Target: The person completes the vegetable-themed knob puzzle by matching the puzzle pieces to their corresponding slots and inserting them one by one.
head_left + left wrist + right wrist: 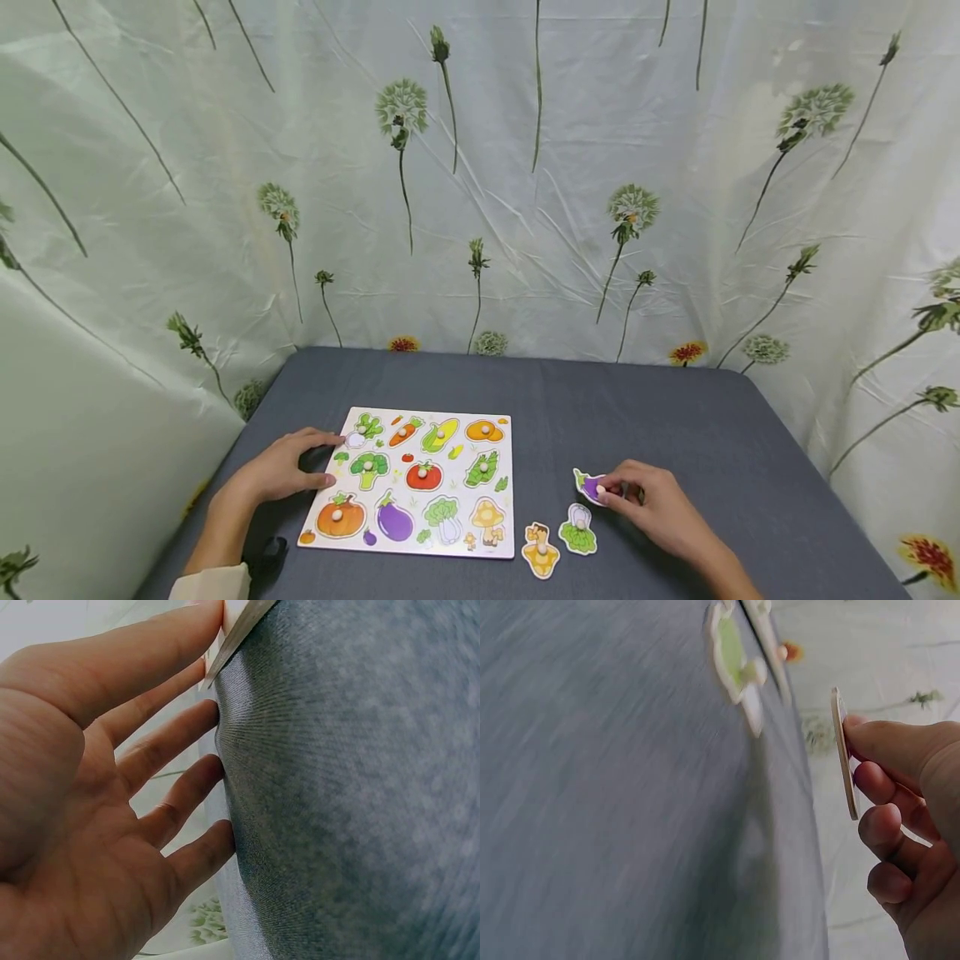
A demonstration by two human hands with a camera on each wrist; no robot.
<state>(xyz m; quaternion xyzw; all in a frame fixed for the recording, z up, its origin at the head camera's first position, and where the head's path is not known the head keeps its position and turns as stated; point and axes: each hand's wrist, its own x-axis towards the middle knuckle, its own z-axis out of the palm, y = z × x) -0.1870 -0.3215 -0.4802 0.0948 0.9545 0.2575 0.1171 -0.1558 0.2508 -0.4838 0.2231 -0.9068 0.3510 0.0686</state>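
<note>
A white vegetable puzzle board lies on the table, with several knobbed pieces set in it. At its left edge, my left hand touches the board with thumb and index finger, fingers spread. In the left wrist view, the thumb of the left hand rests against the board's edge. Right of the board, my right hand pinches a purple eggplant puzzle piece by its knob. The right wrist view shows that eggplant piece edge-on, held up off the table.
A leafy cabbage-like piece and a yellow mushroom piece lie on the dark grey tablecloth between board and right hand. Printed dandelion curtains surround the table. A black object shows beside the left wrist.
</note>
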